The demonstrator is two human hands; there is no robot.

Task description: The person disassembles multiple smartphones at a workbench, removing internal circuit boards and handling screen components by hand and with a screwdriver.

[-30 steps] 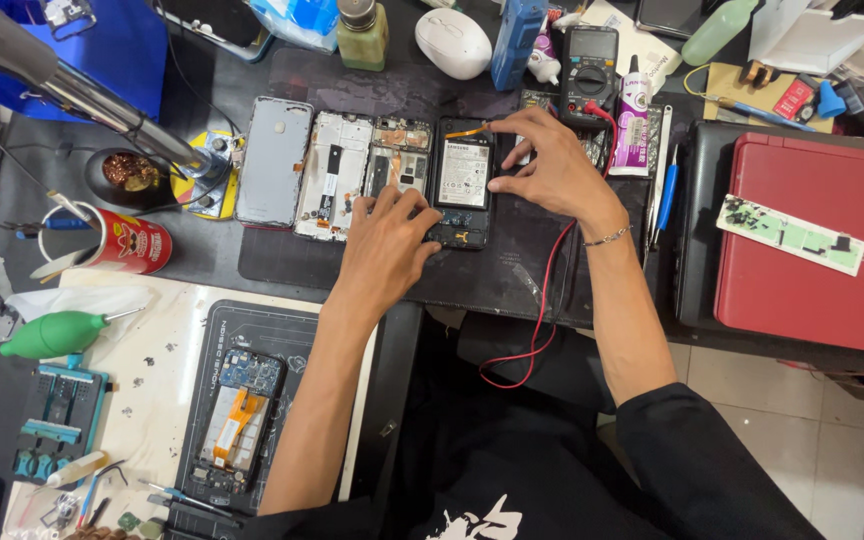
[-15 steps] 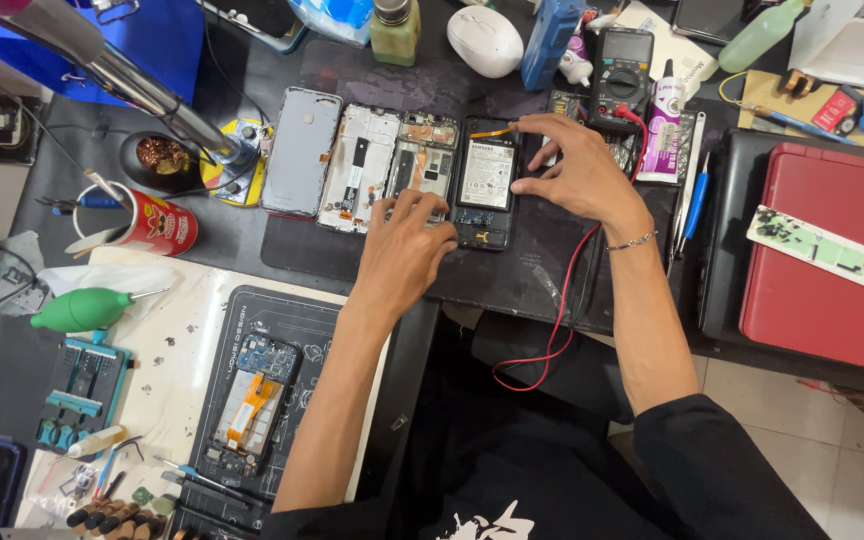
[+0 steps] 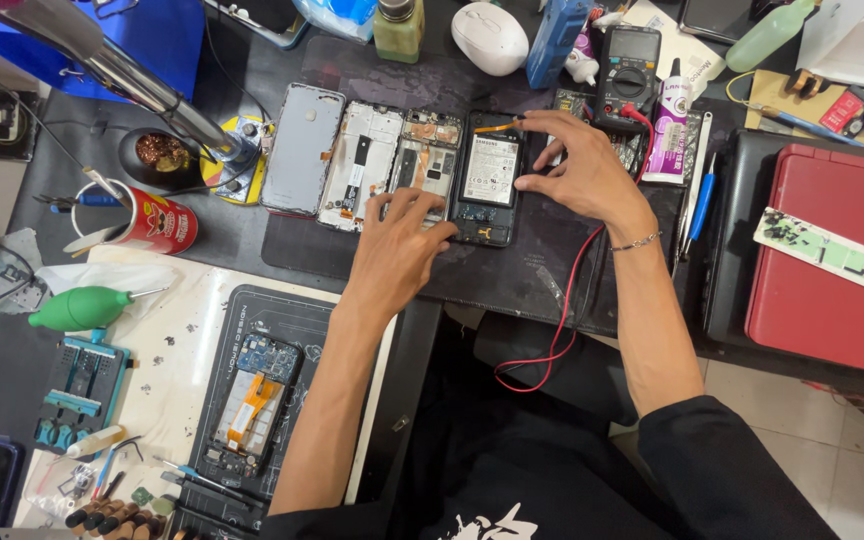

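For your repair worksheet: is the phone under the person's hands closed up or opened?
Opened. The phone lies face down with its back cover off, the battery bare, between the left hand and right hand.

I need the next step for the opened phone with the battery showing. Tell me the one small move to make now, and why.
Probably press the orange flex strip down at the top of the opened phone. The right hand already has fingertips at that strip and on the battery's edge, while the left hand braces the phone's lower left corner on the dark mat.

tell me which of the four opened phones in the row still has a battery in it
The rightmost phone, under both hands: it alone shows a large battery; the others show a plain back or bare frames.
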